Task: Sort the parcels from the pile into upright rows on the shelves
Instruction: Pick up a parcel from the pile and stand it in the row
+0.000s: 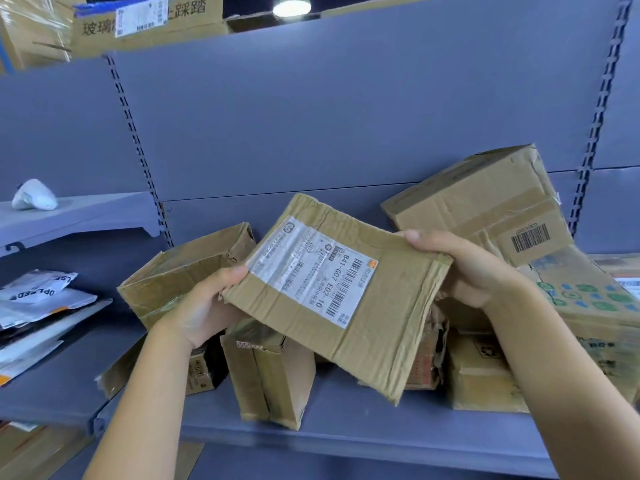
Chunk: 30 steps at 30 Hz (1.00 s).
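Two bare hands hold one flat cardboard parcel (346,296) in the air in front of a grey shelf (346,431), tilted so that its labelled face looks up at the camera. The left hand (204,306) grips the parcel's lower left edge, thumb on the front beside the white shipping label (311,271) and the other fingers hidden behind the cardboard. The right hand (474,268) clamps the upper right edge, thumb lying along the top and fingers curled behind. The label is turned sideways and carries barcodes and printed numbers. Behind and under the held parcel, a loose pile of cardboard boxes sits on the shelf. A wrinkled brown box (180,271) leans at the left, partly behind the left wrist. A narrow taped box (270,372) stands nearly upright below the parcel, with a small dark box (204,368) just beside it on the left. At the upper right, a large box with a barcode (485,202) rests tilted on top of others, among them a box printed with green marks (595,306) and a low brown box (481,375) under the right forearm. On the neighbouring shelves to the left lie several plastic mailer bags (38,303), and on the shelf above them a white scanner-like object (34,195). More cartons (149,22) stand above the back panel.
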Tool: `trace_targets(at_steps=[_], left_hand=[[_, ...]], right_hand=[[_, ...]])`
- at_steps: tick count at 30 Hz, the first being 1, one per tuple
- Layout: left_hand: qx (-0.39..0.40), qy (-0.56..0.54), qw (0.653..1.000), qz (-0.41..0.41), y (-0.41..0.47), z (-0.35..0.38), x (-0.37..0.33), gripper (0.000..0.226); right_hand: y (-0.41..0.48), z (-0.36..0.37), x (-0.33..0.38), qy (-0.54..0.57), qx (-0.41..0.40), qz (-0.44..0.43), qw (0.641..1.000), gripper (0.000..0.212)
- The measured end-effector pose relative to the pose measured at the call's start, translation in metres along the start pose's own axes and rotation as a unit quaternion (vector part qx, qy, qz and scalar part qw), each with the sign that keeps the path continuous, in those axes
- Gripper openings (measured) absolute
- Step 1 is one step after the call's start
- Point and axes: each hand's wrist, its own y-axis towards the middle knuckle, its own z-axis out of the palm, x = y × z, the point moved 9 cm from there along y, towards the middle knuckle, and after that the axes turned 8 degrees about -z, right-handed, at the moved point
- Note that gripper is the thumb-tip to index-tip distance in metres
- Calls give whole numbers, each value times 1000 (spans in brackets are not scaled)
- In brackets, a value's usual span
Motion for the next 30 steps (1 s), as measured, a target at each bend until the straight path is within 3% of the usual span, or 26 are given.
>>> trace_targets(at_steps=[2,5,7,9,12,16,18,22,24,27,28,30], left_hand=[[-6,-3,1000,22,-1,2,-3,73],[-29,-49,997,55,1,-4,-6,71],[-56,-90,991,77,2,-14,-6,62],[-94,-151,979,103,1,-27,-5,39],[-143,-252,946,142,1,-34,0,45],[-194,-367,893,172,3,-8,11,39],[-209,-374,888,170,7,17,22,46],[-202,-364,895,161,10,57,43,82],[-190,-334,906,175,11,58,44,85],[-172,-306,915,199,9,49,40,103],[-183,-297,914,207,5,44,37,100],[-239,-280,906,210,-4,27,30,73]], right_hand=[[3,-4,4,5,-42,-23,999,53],[7,-11,5,18,-104,-61,993,50],[7,-10,5,19,-114,-82,990,63],[7,-8,2,9,-127,-95,987,84],[2,4,-12,10,-133,-101,986,103],[6,60,-34,51,-51,-91,993,131],[14,80,-43,45,-57,-104,992,129],[25,85,-50,103,-132,-132,977,120],[26,80,-49,85,-140,-123,979,108],[27,68,-45,83,-157,-123,976,112],[26,66,-44,93,-156,-128,975,113],[23,65,-39,115,-145,-137,973,107]])
